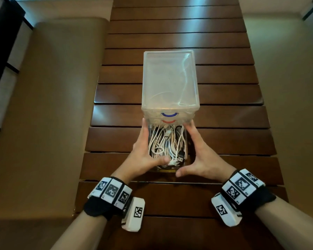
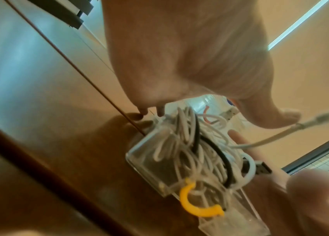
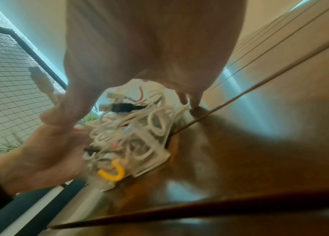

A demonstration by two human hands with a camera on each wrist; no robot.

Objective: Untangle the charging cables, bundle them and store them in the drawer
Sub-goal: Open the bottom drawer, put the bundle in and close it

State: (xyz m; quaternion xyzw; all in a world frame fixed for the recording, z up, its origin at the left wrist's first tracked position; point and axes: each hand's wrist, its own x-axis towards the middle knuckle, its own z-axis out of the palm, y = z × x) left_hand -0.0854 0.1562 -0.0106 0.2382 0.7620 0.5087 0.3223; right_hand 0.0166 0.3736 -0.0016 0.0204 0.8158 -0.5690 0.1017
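A clear plastic drawer unit (image 1: pixel 170 78) stands on the slatted wooden table (image 1: pixel 224 138). Its bottom drawer (image 1: pixel 187 141), with a yellow handle (image 2: pixel 195 206), is pulled out toward me. It is packed with tangled white and black charging cables (image 1: pixel 163 143). My left hand (image 1: pixel 143 152) lies along the drawer's left wall with straight fingers, thumb on the cables at the front. My right hand (image 1: pixel 199 154) lies along the right wall, thumb spread across the front. One white cable end (image 2: pixel 280 135) sticks out past my left thumb.
The two upper drawers are closed, with a blue handle (image 1: pixel 168 114) and a red handle (image 1: pixel 168 121). A tan cushioned bench (image 1: pixel 52 105) runs along the table's left side. Bare slats extend behind the unit and in front of the drawer.
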